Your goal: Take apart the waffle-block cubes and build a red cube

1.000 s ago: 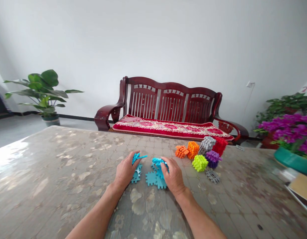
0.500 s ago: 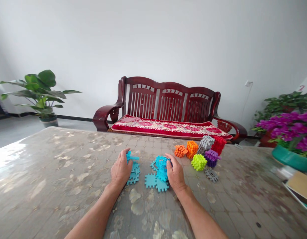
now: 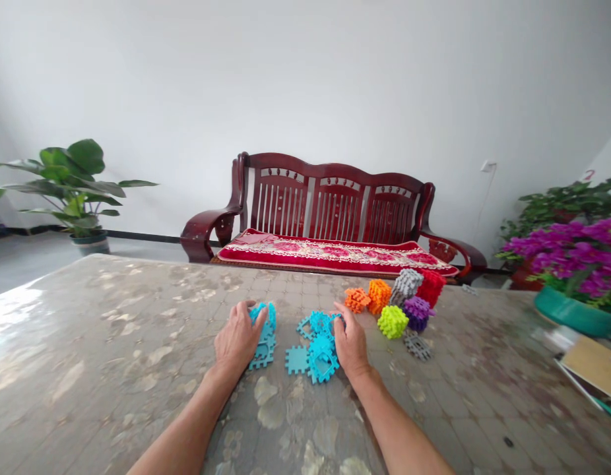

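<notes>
My left hand [image 3: 236, 334] is curled around the left side of light-blue interlocking toy tiles [image 3: 262, 349]; a blue piece stands on edge by its fingertips. My right hand [image 3: 351, 342] is at the right edge of a second blue pile [image 3: 322, 356], thumb and forefinger closed on a blue tile there. That pile has flat notched tiles, some with cut-out centres, lying over one another. A square blue tile [image 3: 296, 359] lies flat at its left. The undersides of both piles and some fingers are hidden.
Right of my right hand stand notched blocks: orange [image 3: 379, 296], yellow-green [image 3: 393, 322], purple [image 3: 418, 313], grey [image 3: 407, 286] and red [image 3: 431, 287]. A grey tile [image 3: 417, 346] lies near them. A teal flower pot [image 3: 577, 313] sits at the table's right.
The blue pieces at my right hand have come down and spread over the near tiles. The piece at my left hand has turned from lying sideways to standing on edge. The view shifted slightly.
</notes>
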`<state>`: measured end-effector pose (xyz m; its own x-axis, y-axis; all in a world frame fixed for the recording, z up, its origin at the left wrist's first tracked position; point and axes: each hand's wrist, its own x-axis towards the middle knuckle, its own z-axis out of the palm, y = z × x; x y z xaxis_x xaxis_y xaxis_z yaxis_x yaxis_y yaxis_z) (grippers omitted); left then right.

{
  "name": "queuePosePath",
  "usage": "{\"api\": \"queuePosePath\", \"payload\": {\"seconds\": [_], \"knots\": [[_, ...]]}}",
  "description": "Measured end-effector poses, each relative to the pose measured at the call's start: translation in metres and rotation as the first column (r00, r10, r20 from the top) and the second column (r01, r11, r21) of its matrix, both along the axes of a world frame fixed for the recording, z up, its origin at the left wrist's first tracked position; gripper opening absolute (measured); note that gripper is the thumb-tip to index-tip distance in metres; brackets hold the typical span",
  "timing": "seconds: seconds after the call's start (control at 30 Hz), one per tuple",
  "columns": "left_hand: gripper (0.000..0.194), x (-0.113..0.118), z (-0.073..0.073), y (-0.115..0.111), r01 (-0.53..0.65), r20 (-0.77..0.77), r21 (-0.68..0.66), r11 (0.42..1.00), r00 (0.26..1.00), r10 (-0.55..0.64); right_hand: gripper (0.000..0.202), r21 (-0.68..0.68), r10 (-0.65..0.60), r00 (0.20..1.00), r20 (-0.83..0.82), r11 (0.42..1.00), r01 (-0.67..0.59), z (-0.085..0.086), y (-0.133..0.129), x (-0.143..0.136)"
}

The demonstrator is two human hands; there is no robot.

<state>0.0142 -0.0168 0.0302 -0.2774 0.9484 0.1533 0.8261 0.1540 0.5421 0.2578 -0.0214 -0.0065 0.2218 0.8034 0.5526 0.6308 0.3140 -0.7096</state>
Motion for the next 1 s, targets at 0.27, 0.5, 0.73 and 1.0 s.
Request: {"api": "queuePosePath", "payload": {"seconds": [0.27, 0.5, 0.73, 1.0], "knots": [[0.05, 0.0, 0.006, -0.002, 0.014, -0.011, -0.039, 0.999, 1.0, -0.015, 0.034, -0.004, 0.0, 0.994, 0.107, 1.0, 0.0, -0.002, 0.0, 0.002], [0.045, -0.004, -0.002, 0.001, 0.021, -0.029, 0.022, 1.0, 0.999, -0.02, 0.032, 0.002, -0.045, 0.983, 0.178, 0.999, 0.045, -0.001, 0.001, 0.003], [0.038, -0.007, -0.008, 0.002, 0.035, 0.007, 0.104, 0.994, 0.999, -0.036, 0.033, 0.104, -0.103, 0.951, 0.291, 0.992, 0.075, 0.004, -0.002, 0.004], [0.021, -0.011, -0.022, 0.01, 0.178, 0.053, 0.305, 0.936, 0.978, -0.203, 0.047, 0.307, -0.491, 0.794, 0.359, 0.865, 0.397, 0.038, -0.003, 0.044]]}}
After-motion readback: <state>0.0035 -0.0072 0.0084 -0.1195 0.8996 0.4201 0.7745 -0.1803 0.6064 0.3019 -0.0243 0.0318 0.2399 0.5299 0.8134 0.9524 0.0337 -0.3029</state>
